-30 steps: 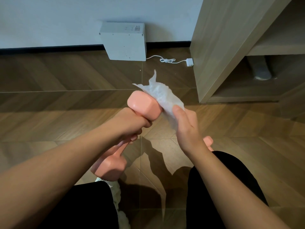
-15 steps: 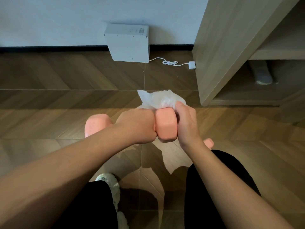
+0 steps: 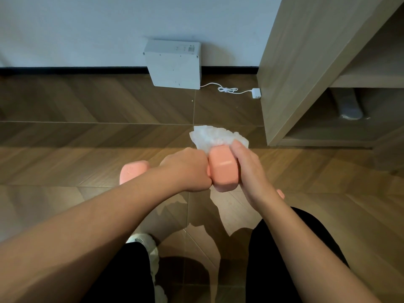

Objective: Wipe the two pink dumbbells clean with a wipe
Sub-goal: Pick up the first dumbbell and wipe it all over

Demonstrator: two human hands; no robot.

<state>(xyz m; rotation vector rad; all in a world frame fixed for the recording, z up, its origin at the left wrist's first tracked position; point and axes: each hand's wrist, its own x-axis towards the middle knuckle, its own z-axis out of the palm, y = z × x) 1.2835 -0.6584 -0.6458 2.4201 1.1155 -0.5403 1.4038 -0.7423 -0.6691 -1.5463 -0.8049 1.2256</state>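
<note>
Head view: L hand clenches pink dumbbell handle, R hand clamps wipe on one end; next prob. other end.

One wide-angle view from the person's head looks forward and down, facing the white box by the wall. The left hand and right hand sit close below, nearer than the box.

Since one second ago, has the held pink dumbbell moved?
Yes. The pink dumbbell swung from steeply tilted to level, now roughly parallel to the baseboard.
</note>
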